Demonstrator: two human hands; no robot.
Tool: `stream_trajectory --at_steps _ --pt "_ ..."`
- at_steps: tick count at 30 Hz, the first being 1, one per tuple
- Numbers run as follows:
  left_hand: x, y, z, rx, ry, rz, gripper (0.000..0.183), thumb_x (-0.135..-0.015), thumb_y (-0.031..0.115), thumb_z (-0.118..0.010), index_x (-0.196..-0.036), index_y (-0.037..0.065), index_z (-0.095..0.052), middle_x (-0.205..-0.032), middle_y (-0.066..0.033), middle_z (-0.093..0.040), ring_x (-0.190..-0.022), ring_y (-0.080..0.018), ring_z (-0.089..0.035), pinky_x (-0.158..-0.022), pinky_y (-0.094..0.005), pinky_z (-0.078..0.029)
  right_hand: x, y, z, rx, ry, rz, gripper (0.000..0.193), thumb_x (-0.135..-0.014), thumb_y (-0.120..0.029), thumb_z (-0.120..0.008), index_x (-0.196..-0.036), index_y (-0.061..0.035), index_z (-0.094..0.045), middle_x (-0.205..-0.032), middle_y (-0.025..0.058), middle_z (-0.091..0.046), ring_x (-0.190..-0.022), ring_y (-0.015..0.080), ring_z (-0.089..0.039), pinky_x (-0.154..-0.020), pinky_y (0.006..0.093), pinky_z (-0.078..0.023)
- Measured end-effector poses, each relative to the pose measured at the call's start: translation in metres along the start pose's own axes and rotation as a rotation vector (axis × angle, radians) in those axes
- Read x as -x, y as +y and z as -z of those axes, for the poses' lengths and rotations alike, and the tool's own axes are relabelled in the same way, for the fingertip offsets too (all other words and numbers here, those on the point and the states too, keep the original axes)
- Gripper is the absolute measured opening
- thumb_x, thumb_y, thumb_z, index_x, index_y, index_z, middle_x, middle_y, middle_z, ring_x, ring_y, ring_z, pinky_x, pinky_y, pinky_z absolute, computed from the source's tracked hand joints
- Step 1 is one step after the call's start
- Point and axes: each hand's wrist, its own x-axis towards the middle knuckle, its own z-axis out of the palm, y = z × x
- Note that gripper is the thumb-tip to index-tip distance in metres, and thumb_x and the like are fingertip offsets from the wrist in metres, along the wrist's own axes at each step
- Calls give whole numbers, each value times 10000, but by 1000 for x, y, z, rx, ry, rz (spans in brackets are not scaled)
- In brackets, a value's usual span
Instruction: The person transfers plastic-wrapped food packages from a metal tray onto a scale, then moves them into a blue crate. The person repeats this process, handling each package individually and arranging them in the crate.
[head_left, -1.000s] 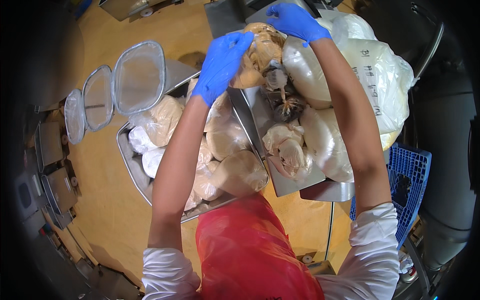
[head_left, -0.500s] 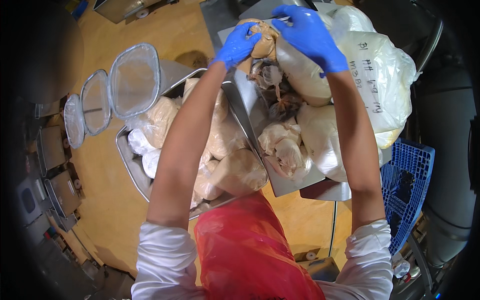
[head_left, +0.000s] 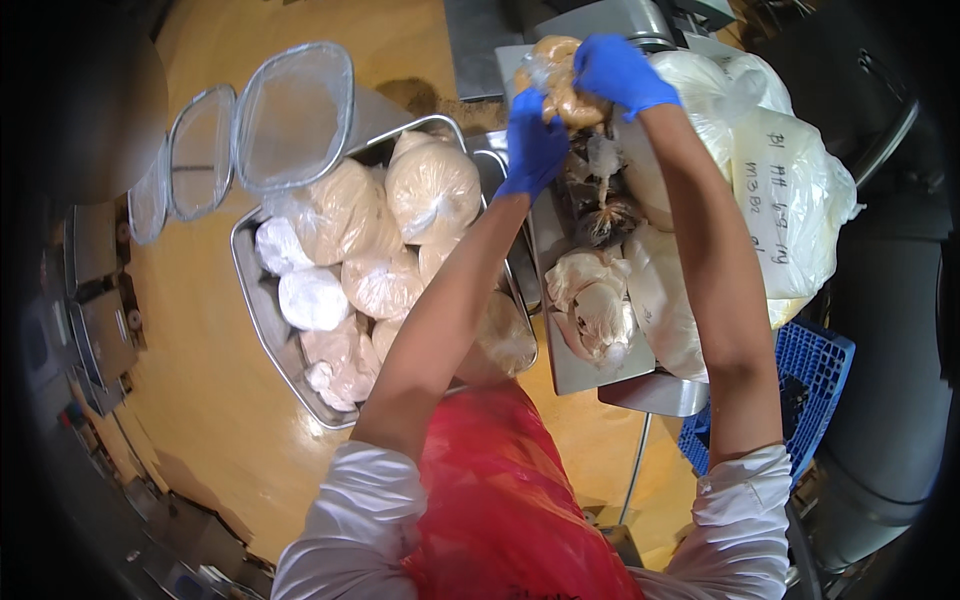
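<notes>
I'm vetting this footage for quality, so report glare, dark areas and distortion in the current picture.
Head view: corners fall to black; head view: plastic sheen on the tan bag by the gloved hands and on the red apron; head view: equipment along the left rim looks dim and soft; head view: the steel bin's outer rim bows.

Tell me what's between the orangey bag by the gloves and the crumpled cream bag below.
Dark bags lie between the orangey bag and the crumpled cream bag, in the head view.
</notes>
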Motion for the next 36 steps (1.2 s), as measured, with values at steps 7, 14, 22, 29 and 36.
stream_trajectory --at_steps 7,14,22,29,36 --pt "-2 -26 49 160 25 -183 316 -765 109 -607 -1058 -5 -591 -1041 -176 -622 -963 -332 -609 -880 -391 -489 -42 13 -72 231 170 277 158 -685 -170 -642 -757 -34 -679 -692 187 -636 -637 334 -631 -653 403 -518" --pt "228 -28 242 603 -83 557 245 -830 105 -661 -1055 15 -625 -988 -96 -649 -887 -172 -617 -810 -300 -498 101 -78 -38 -365 289 -136 285 -907 -178 -604 -1122 6 -644 -1054 98 -672 -958 139 -606 -871 273 -458" --pt "525 -181 577 -841 -265 1039 553 -808 282 -605 -1276 18 -474 -1224 -242 -524 -1005 -406 -574 -855 -477 -474 302 -325 -205 -843 41 -338 138 -861 -29 -609 -989 -4 -654 -1000 93 -645 -936 176 -588 -860 303 -453" --pt "540 -311 704 -918 -709 853 299 -800 212 -608 -1038 36 -566 -1028 -210 -595 -891 -362 -617 -763 -453 -504 355 -506 -310 -817 -376 -219 162 -820 -36 -642 -973 15 -648 -860 123 -649 -786 202 -632 -734 296 -489" --pt "525 -279 764 -440 -505 794 224 -856 153 -604 -1028 14 -637 -954 -187 -644 -855 -321 -631 -784 -381 -494 327 -657 -506 -725 -678 179 208 -837 -230 -608 -851 -23 -626 -857 171 -641 -789 332 -613 -691 413 -484"
